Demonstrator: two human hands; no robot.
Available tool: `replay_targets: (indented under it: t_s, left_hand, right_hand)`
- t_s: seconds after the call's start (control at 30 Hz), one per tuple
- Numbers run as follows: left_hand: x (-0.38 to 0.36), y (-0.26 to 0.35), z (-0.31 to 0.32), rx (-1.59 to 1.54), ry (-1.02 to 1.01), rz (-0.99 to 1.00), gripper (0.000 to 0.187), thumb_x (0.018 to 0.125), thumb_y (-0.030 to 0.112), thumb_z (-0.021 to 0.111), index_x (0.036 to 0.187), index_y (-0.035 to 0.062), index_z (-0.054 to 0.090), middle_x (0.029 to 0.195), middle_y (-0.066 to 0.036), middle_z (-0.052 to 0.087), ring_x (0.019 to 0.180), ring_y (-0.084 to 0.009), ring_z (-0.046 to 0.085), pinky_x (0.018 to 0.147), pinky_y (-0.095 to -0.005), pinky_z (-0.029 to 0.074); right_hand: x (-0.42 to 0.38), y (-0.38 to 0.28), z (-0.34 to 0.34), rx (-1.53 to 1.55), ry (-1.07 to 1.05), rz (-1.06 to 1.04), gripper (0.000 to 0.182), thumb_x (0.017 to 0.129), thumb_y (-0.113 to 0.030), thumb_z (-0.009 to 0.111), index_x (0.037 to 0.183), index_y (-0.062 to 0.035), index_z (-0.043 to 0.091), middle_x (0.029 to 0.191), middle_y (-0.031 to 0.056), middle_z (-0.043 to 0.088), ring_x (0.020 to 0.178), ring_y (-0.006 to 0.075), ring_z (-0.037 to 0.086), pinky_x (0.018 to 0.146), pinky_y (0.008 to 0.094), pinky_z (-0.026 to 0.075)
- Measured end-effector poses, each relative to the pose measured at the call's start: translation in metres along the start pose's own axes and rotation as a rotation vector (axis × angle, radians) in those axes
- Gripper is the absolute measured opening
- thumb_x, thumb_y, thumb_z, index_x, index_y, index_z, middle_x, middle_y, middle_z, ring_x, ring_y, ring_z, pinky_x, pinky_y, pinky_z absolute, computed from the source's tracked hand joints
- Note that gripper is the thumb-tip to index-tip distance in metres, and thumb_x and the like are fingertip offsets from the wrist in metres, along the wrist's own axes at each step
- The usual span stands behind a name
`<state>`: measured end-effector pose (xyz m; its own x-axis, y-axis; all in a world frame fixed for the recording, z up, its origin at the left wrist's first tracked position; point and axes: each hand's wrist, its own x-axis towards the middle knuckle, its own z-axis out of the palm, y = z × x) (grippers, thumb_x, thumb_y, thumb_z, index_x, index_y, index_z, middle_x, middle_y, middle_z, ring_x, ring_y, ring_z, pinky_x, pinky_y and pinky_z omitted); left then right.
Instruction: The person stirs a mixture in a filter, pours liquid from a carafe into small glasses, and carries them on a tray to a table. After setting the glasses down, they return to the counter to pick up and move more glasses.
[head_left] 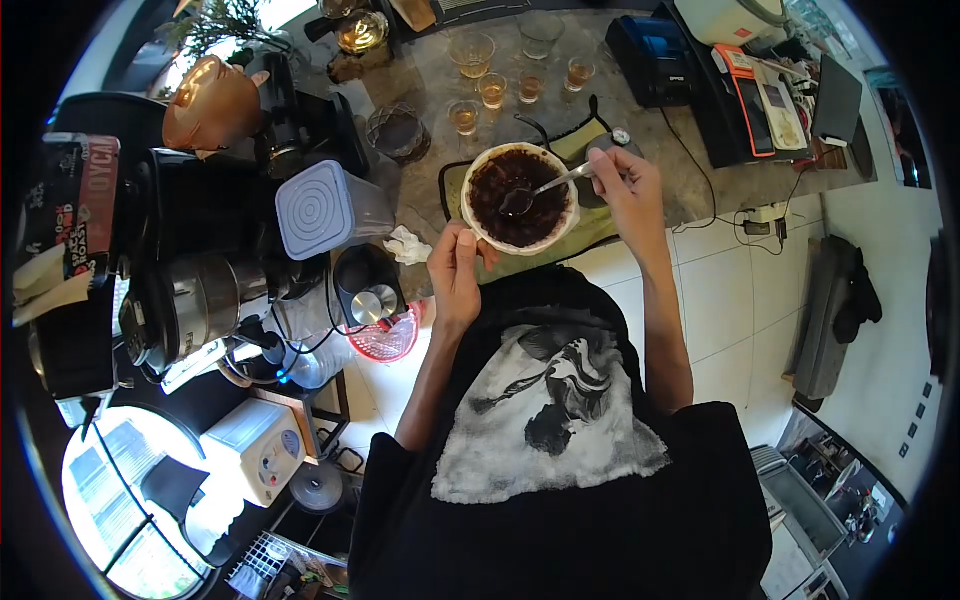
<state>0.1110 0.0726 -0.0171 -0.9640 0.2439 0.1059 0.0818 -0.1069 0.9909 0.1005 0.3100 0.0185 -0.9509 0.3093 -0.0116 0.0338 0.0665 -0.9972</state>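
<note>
I stand at a grey stone-look worktop (660, 195), with white floor tiles (715, 320) below. Right before me, over a green mat with black edging (575, 142), is a round cream-coloured bowl (573, 210), its inside covered in dark brown, wet-looking clumps. My left hand (456, 272) holds its near-left rim; my right hand (630, 192) pinches a silver metal spoon (563, 180), whose head is among the clumps. Farther back, four small clear glasses (492, 91) hold amber liquid. Leftward, a clear plastic container with a blue-grey lid (322, 210) keeps its contents indistinct.
</note>
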Motion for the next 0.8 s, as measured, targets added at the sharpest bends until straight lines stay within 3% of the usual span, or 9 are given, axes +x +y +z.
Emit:
replay_targets:
  t_s: [0.8]
  left_hand:
    - [0.011, -0.005, -0.024, 0.001, 0.0, -0.042, 0.036, 0.107, 0.028, 0.042, 0.088, 0.0012, 0.056, 0.076, -0.004, 0.056, 0.065, -0.0094, 0.051, 0.063, -0.0244, 0.041]
  right_hand:
    - [0.008, -0.011, -0.007, 0.134, 0.031, -0.02, 0.03, 0.097, -0.022, 0.063, 0.075, -0.0015, 0.063, 0.067, -0.0042, 0.05, 0.062, 0.0017, 0.042, 0.055, 0.0205, 0.029]
